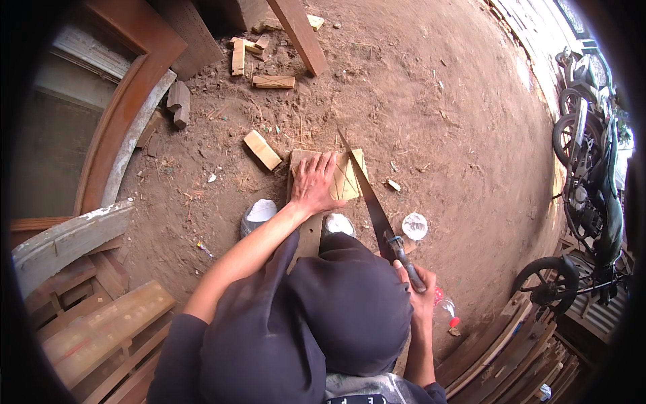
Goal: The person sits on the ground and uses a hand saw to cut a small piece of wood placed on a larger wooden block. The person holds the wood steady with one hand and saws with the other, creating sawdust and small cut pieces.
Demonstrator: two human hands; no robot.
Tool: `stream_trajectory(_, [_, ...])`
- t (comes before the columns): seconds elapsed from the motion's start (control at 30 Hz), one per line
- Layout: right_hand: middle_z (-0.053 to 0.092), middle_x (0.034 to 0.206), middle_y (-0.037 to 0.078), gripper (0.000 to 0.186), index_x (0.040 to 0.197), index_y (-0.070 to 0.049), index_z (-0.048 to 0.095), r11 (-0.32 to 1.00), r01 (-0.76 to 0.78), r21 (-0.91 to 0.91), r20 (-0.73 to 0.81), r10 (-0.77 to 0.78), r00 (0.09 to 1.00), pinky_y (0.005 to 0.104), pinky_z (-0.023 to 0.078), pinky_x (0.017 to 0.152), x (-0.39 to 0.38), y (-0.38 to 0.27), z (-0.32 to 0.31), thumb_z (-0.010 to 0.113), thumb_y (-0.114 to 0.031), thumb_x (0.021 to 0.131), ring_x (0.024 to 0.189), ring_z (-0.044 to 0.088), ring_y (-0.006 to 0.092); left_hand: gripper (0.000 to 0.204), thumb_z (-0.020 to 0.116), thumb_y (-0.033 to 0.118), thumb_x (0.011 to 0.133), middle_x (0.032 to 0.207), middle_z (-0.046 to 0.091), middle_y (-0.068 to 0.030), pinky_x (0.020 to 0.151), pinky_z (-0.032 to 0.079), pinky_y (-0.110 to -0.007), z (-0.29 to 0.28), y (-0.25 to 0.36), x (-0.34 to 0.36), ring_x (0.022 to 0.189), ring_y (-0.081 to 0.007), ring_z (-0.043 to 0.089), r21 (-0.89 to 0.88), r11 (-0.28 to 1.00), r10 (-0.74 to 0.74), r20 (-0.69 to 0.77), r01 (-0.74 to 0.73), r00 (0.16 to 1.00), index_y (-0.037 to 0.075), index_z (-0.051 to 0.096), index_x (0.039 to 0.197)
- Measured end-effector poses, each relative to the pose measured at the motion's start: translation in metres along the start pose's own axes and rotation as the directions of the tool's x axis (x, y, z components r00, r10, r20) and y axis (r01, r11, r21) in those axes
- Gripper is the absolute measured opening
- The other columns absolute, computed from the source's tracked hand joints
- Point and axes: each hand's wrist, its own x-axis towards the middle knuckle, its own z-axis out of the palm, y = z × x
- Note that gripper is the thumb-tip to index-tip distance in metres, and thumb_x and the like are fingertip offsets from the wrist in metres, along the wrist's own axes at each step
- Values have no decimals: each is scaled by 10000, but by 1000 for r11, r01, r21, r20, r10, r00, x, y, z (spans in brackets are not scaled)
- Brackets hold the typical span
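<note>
My left hand (312,184) lies flat with fingers apart on a pale wooden block (346,180), pressing it from above. Pencil-like lines cross the block's bare right part. The block rests on a brown board (309,237) running between my feet. In my right hand (420,291) is the handle of a handsaw (374,202). Its long dark blade slants up and left, with the toothed stretch passing over the block's right part, to the right of my left hand. Whether the teeth have entered the wood I cannot tell.
A loose wood block (262,150) lies left on the dirt, with several offcuts (274,81) farther off. A clear plastic cup (414,226) and bottle (445,312) are at right. Plank stacks (108,333), a framed window (124,114) and motorcycles (585,195) stand around.
</note>
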Motion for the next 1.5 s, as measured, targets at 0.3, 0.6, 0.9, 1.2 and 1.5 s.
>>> stream_trajectory(0.3, [563,646,-40,341,831,43,683,997,33,-75,-56,-37,998,276,362,554,-25,-1,-14,760,-231,1018,639,441,35,1377,879,708,599,1602,421,-149,1213,318,-625,0,-4,2,1488,-363,411,25,1000,12,24,-12,1000,22,293,1639])
stream_trajectory(0.6, [542,632,-51,381,773,11,647,998,16,-66,77,-11,997,265,353,518,-22,-21,-22,735,-247,1038,589,463,34,1381,874,714,595,1585,440,-149,1214,312,-614,3,-1,3,1486,-355,408,59,998,-29,30,27,999,6,300,1631])
stream_trajectory(0.9, [493,592,-21,426,731,34,619,990,70,-121,34,-66,997,301,334,522,13,25,4,758,-254,1012,608,427,42,1378,857,730,598,1566,450,-140,1210,298,-600,6,6,6,1461,-329,420,24,999,31,-5,-31,1000,-8,310,1625])
stream_trajectory(1.2, [518,617,-12,350,844,47,700,984,25,-176,63,-14,998,299,365,546,-27,-2,-41,749,-253,1019,626,457,44,1333,904,647,589,1538,461,-132,1207,292,-580,-2,6,2,1452,-326,419,28,999,-33,-7,33,999,44,315,1621])
stream_trajectory(1.5, [510,609,-21,391,791,32,667,986,55,-160,121,-36,992,298,357,527,-13,1,-38,744,-272,1023,608,449,45,1305,900,642,569,1527,473,-133,1183,321,-569,-1,4,1,1422,-324,448,40,999,-34,-41,36,999,38,357,1590])
